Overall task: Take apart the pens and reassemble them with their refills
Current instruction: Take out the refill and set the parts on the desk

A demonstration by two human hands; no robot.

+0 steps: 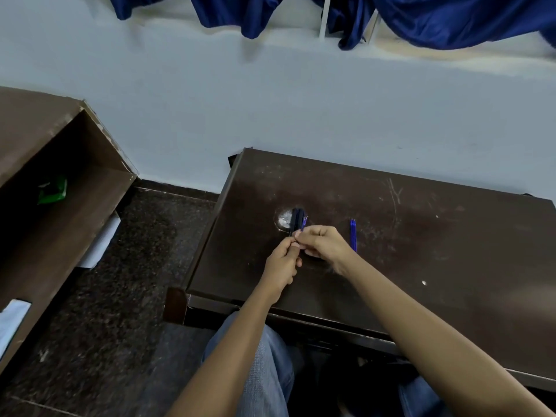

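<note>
Both hands meet over the middle of the dark brown desk (421,251). My left hand (282,263) and my right hand (323,243) pinch a thin blue pen part (303,226) between their fingertips; most of it is hidden by the fingers. Just beyond the fingertips a small bunch of dark pens (296,218) lies on the desk over a pale worn spot (282,219). Loose blue refills (353,234) lie side by side to the right of my right hand, their near ends hidden behind the wrist.
A second brown desk (45,176) with an open shelf stands at the left, holding a green object (52,189) and white paper (100,242). A pale wall runs behind, with blue curtains (451,19) above. Dark speckled floor lies between the desks.
</note>
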